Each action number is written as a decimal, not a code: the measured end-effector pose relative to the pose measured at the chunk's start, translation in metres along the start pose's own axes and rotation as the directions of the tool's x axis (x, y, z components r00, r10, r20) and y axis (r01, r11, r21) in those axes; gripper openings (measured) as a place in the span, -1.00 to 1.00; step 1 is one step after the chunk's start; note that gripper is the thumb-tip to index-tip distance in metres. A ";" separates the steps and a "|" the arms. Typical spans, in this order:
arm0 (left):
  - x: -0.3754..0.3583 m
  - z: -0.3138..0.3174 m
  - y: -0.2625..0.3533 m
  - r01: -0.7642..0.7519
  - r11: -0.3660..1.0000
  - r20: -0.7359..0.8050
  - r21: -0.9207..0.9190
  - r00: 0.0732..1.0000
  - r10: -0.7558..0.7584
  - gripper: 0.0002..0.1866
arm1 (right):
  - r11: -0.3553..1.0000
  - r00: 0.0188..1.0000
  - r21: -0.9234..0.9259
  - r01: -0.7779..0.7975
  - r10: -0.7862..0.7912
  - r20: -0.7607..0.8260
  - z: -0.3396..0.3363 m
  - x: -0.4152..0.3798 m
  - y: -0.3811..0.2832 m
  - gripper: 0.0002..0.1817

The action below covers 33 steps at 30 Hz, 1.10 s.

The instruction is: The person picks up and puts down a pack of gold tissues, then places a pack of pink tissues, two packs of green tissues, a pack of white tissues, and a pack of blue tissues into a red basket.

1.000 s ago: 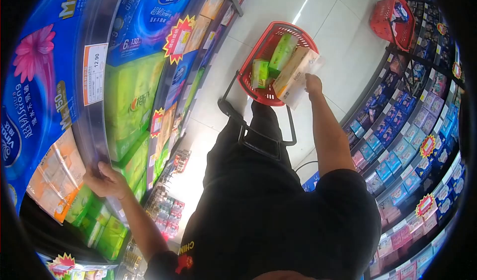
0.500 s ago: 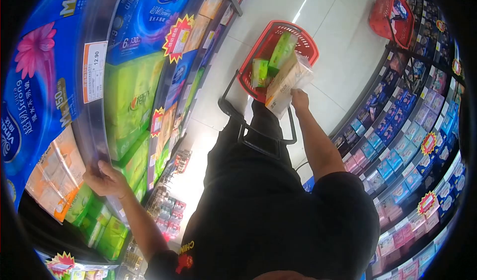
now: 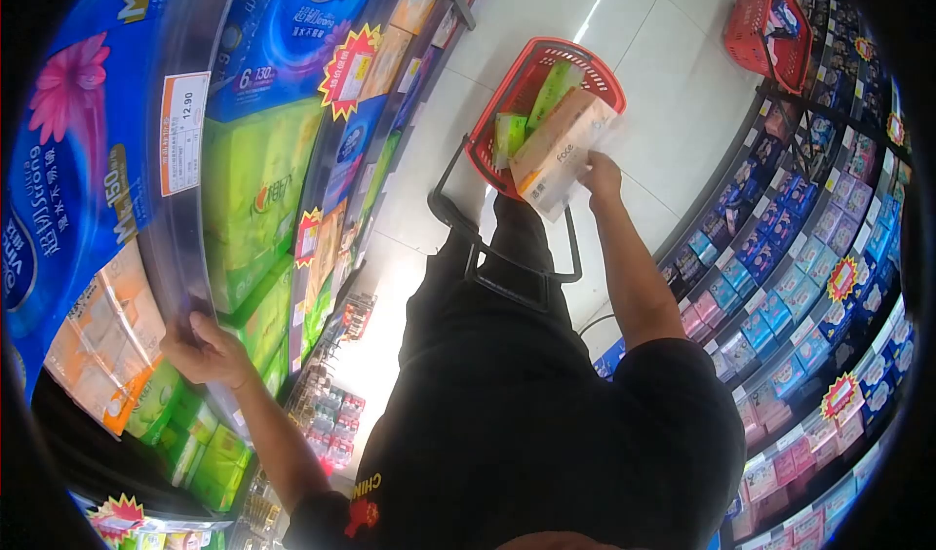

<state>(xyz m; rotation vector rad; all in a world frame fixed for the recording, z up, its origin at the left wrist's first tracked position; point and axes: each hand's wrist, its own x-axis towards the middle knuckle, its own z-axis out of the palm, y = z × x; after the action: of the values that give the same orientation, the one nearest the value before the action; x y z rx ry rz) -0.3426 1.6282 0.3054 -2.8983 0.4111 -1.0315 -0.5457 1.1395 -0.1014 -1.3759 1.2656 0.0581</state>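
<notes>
My right hand point(image 3: 602, 176) grips the end of a beige, plastic-wrapped tissue pack point(image 3: 563, 150) marked "face". The pack is tilted over the near side of a red shopping basket point(image 3: 602, 74), covering part of it. Two green packs lie inside the basket, one of them a long green pack point(image 3: 556, 94) beside a smaller green pack point(image 3: 508, 138). On the left, my left hand point(image 3: 207, 351) is closed around the clear strip of a shelf edge point(image 3: 185, 257), thumb on top; some of its fingers are hidden behind the strip.
Shelves of blue Vinda packs point(image 3: 283, 43) and green tissue packs point(image 3: 255, 194) rise close on the left. The basket's black handle point(image 3: 526, 296) reaches toward my legs. Another red basket point(image 3: 751, 38) stands at upper right, by shelves of small packs point(image 3: 780, 296).
The tissue pack has shifted slightly left and turned, so more of its printed face shows. My right hand has moved with it. The left hand stays at the shelf edge.
</notes>
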 end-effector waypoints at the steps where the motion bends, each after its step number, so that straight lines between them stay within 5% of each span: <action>1: 0.000 0.000 0.000 0.001 1.000 -0.002 -0.010 1.000 -0.001 -0.62 | 0.999 1.000 0.042 -0.006 0.006 0.001 0.001 0.003 -0.007 -0.77; 3: 0.000 0.001 0.001 0.004 1.000 -0.006 -0.028 1.000 -0.004 -0.63 | 0.937 0.979 0.286 -0.201 0.198 0.039 0.008 -0.002 -0.042 -0.75; 7: -0.001 0.001 -0.002 -0.014 1.000 0.003 -0.021 1.000 0.014 -0.66 | 0.954 0.998 0.299 -0.022 0.040 -0.055 0.037 0.023 -0.043 -0.77; 11: -0.002 0.001 -0.002 0.003 1.000 0.008 -0.027 1.000 -0.003 -0.67 | 0.955 0.979 0.222 0.196 -0.176 -0.108 0.068 0.054 -0.022 -0.75; 12: -0.002 0.001 -0.001 0.015 0.999 0.008 -0.040 1.000 -0.015 -0.66 | 0.971 0.995 0.231 0.055 -0.033 -0.096 0.076 0.062 -0.013 -0.72; 14: -0.003 0.002 -0.005 0.001 1.000 0.007 -0.025 1.000 -0.001 -0.66 | 0.985 0.986 0.061 0.163 -0.164 0.022 0.087 0.096 0.030 -0.69; 18: -0.004 0.003 -0.008 0.013 0.999 0.006 -0.041 1.000 -0.013 -0.65 | 0.930 0.966 -0.293 0.224 -0.172 0.193 0.088 0.085 0.020 -0.65; 21: -0.002 0.003 -0.005 0.011 0.999 0.010 -0.049 1.000 -0.010 -0.64 | 0.992 0.968 -0.059 0.108 -0.092 0.235 0.079 0.074 0.008 -0.63; 22: -0.002 0.003 -0.005 0.005 0.999 0.012 -0.037 1.000 -0.005 -0.64 | 0.977 0.962 -0.149 0.154 -0.113 0.250 0.076 0.072 0.004 -0.63; 27: -0.001 0.003 -0.004 -0.029 0.999 0.017 -0.041 0.999 0.029 -0.65 | 0.803 0.943 -0.509 0.310 -0.191 0.274 0.095 0.049 -0.060 -0.62; 30: -0.005 0.004 -0.008 0.014 0.999 0.025 -0.034 1.000 -0.013 -0.67 | 0.479 0.816 -0.661 0.577 -0.332 0.473 0.116 0.064 -0.042 -0.61; 33: -0.006 0.002 -0.012 0.013 1.000 0.044 0.010 0.999 -0.014 -0.67 | 0.319 0.821 -0.757 0.570 -0.197 0.535 0.131 0.060 -0.020 -0.60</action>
<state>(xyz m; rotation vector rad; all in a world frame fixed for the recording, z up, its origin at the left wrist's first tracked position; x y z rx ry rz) -0.3426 1.6408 0.3015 -2.9135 0.3843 -0.9659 -0.4270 1.1927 -0.1666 -2.4732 0.4637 0.7301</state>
